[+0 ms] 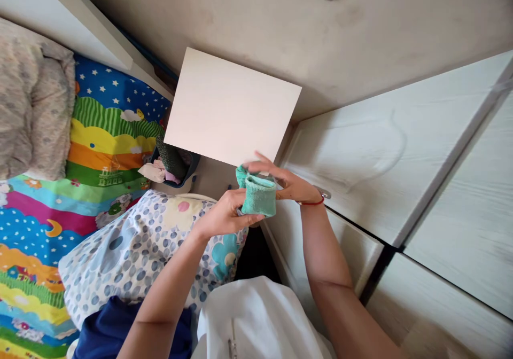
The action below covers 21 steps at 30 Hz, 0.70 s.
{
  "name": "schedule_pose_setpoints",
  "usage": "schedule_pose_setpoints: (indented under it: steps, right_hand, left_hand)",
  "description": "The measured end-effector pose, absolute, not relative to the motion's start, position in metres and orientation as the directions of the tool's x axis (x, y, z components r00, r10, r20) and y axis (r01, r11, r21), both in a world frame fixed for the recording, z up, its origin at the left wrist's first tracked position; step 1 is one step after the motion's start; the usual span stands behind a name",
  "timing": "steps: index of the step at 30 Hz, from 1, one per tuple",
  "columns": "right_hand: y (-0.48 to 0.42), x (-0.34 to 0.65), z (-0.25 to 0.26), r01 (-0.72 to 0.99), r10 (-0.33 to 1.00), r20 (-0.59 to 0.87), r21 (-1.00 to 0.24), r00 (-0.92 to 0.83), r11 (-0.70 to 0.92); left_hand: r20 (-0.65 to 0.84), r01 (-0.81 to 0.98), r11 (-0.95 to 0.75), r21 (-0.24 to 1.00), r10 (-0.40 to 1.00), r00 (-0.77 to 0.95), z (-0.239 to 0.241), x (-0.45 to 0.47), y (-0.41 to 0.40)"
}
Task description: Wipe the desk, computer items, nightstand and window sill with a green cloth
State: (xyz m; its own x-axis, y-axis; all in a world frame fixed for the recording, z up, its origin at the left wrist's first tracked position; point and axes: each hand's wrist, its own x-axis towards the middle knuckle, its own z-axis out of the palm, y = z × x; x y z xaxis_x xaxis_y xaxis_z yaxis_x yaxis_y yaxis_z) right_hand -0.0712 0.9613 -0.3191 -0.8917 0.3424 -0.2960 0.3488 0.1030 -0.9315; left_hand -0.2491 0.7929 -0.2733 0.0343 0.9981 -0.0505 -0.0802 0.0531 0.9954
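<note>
A fuzzy green sock [259, 197], folded over with its cuff opening facing up, is held in front of me above the floor. My left hand [224, 215] grips its left and lower side, with the thumb along the bottom edge. My right hand [294, 185], with a red string bracelet at the wrist, is at the sock's far right side. Its fingers reach over the back part of the sock, slightly blurred, and one finger is lifted. The sock hides some fingertips of both hands.
A white tabletop [232, 108] lies just beyond my hands. Beside it a dark bin [192, 169] holds clothes. On the left are a colourful bedspread [108, 150] and a dotted pillow [132, 241]. A white wooden cabinet [360, 150] stands close on the right.
</note>
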Motion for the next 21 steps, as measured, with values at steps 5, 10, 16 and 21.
schedule_pose_setpoints:
  steps: [5,10,16,21]
  right_hand:
    - [0.981,-0.088,-0.28,0.36,0.388,-0.236,-0.888,-0.891,0.286]
    - [0.991,-0.093,-0.226,0.384,0.672,0.188,-0.698,-0.717,0.605]
    - [0.993,-0.078,-0.242,0.47,0.661,0.156,-0.586,-0.734,0.66]
    - [0.983,-0.065,-0.343,0.662,0.616,-0.311,-0.568,-0.723,0.49]
  left_hand:
    - [-0.152,0.002,0.156,0.988,0.965,-0.212,-0.275,-0.279,0.809]
    - [-0.14,0.019,0.18,0.983,0.821,-0.553,-0.274,-0.327,0.841]
    - [-0.103,0.168,0.205,0.964,0.874,-0.474,-0.287,-0.341,0.858]
    - [-0.288,0.268,0.34,0.901,0.933,-0.216,-0.369,-0.311,0.843]
